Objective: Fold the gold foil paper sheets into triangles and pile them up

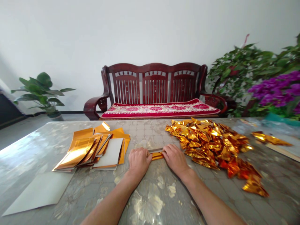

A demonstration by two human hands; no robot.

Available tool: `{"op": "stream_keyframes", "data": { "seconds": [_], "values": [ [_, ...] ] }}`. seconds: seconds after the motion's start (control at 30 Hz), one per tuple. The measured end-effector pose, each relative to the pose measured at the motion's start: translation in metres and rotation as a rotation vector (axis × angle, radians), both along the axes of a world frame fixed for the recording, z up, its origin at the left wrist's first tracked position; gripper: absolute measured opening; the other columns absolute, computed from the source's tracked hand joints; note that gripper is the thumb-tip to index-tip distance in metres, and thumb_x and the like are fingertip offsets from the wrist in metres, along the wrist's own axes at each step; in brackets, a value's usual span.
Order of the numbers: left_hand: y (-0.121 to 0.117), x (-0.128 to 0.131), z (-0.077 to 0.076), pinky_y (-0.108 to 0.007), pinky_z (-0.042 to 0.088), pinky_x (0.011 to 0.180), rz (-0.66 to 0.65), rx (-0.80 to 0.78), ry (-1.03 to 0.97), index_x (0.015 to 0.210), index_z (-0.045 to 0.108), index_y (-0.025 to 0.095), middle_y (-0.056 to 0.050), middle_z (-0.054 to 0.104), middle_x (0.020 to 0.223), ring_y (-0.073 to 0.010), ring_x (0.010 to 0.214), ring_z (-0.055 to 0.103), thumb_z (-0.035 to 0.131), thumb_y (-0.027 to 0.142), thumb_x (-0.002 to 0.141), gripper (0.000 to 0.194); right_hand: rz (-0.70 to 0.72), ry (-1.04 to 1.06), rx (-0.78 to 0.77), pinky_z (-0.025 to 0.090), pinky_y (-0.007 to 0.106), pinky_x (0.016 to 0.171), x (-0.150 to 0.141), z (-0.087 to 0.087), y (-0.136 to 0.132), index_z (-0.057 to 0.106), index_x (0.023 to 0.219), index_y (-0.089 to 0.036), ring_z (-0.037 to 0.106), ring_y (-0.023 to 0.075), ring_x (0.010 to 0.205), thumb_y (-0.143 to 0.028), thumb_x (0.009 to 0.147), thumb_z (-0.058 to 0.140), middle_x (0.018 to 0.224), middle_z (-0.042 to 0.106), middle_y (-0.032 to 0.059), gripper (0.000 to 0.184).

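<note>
Between my two hands lies a narrow folded strip of gold foil paper [157, 155], its pale backing showing along the far edge. My left hand [139, 158] is closed on the strip's left end, and my right hand [173, 156] is closed on its right end. Both hands are low over the table. Left of them lies a loose stack of gold foil paper sheets [82, 147], some with the pale side up. To the right is a large heap of folded gold foil pieces [206, 140], a few of them reddish. My fingertips are partly hidden.
A patterned cover lies over the table [103, 200]. One pale sheet [39, 190] rests at the front left. Clear plastic [248, 125] and a separate gold piece [269, 138] lie at the right. Beyond the table are a wooden bench [156, 84], a potted plant [47, 93] and purple flowers [278, 89].
</note>
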State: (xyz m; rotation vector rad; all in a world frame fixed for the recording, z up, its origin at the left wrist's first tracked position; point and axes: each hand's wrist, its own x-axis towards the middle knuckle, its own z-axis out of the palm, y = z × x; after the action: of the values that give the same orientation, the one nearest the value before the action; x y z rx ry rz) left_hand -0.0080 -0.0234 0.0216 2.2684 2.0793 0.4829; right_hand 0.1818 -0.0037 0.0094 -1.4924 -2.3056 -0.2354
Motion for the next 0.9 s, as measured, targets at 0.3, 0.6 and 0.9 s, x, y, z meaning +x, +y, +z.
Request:
{"op": "stream_keyframes", "data": {
  "seconds": [0.3, 0.6, 0.9],
  "values": [
    [-0.002, 0.002, 0.001, -0.033, 0.036, 0.081, 0.004, -0.008, 0.025, 0.078, 0.066, 0.02, -0.005, 0.07, 0.087, -0.0211, 0.089, 0.063, 0.056, 0.036, 0.088, 0.021, -0.01, 0.025, -0.006, 0.038, 0.032, 0.078, 0.0, -0.001, 0.002, 0.058, 0.083, -0.021, 0.055, 0.0213, 0.089, -0.022, 0.092, 0.058, 0.089, 0.062, 0.0042, 0.009],
    [-0.007, 0.003, 0.002, -0.035, 0.039, 0.081, -0.025, 0.113, 0.074, 0.094, 0.061, 0.022, -0.005, 0.06, 0.101, -0.0235, 0.095, 0.055, 0.061, 0.033, 0.086, 0.013, -0.017, 0.098, -0.058, 0.038, 0.031, 0.079, 0.0, 0.0, 0.004, 0.057, 0.084, -0.021, 0.055, 0.0211, 0.089, -0.022, 0.092, 0.056, 0.091, 0.062, 0.0048, 0.007],
    [-0.011, 0.008, -0.003, -0.037, 0.043, 0.087, -0.363, 0.254, 0.18, 0.114, 0.058, 0.027, -0.006, 0.053, 0.122, -0.0229, 0.103, 0.049, 0.044, 0.023, 0.098, 0.022, 0.009, 0.139, -0.071, 0.038, 0.03, 0.079, 0.002, -0.002, 0.005, 0.056, 0.087, -0.021, 0.054, 0.0206, 0.089, -0.02, 0.091, 0.056, 0.092, 0.061, 0.0042, 0.005]
  ]
}}
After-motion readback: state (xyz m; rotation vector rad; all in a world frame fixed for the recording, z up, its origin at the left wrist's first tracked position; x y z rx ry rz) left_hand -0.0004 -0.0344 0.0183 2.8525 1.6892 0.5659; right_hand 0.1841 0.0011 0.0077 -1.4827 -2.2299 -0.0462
